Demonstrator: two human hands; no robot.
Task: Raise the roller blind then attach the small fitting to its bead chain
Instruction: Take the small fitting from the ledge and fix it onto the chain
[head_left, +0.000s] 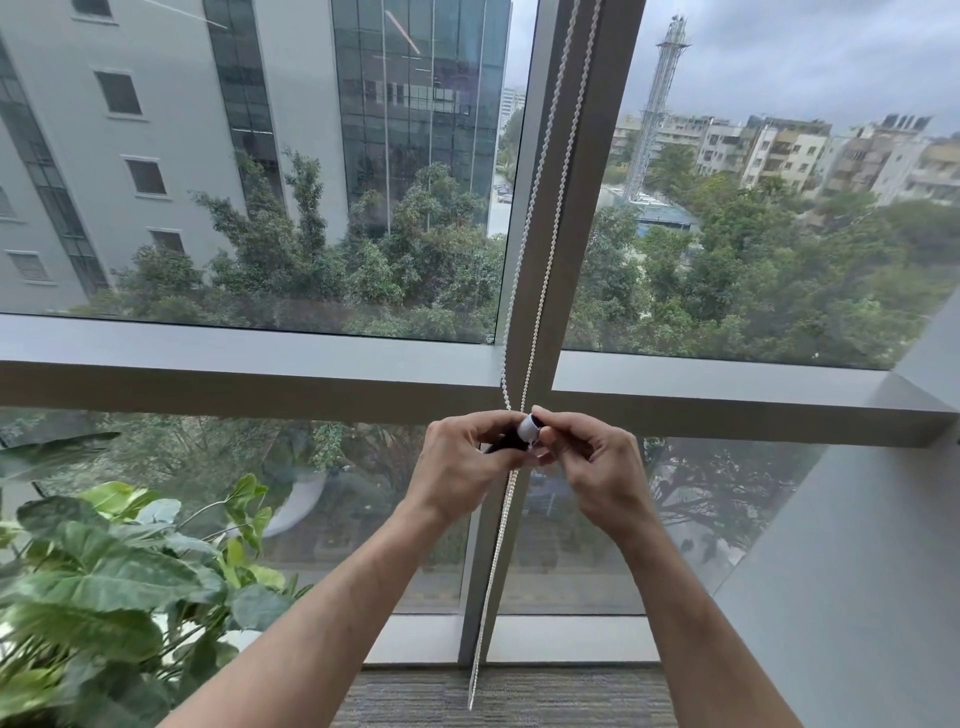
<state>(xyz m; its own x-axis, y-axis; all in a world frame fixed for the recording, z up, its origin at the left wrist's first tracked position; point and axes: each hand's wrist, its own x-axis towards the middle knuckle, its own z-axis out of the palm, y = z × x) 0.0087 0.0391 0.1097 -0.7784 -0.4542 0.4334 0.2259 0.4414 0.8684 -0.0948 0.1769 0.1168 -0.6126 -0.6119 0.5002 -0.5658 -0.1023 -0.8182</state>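
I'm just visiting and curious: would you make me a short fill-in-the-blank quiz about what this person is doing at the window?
1. Both hands meet at a small white fitting on the bead ____.
2. The bead chain hangs in front of the window's upright ____.
3. The leafy plant stands on the person's ____ side.
4. The chain's lower end hangs near the ____.

Missing words: chain; frame; left; floor

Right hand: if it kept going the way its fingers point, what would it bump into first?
Probably the small white fitting at the bead chain, already at the right hand's fingertips; the left hand comes just beyond.
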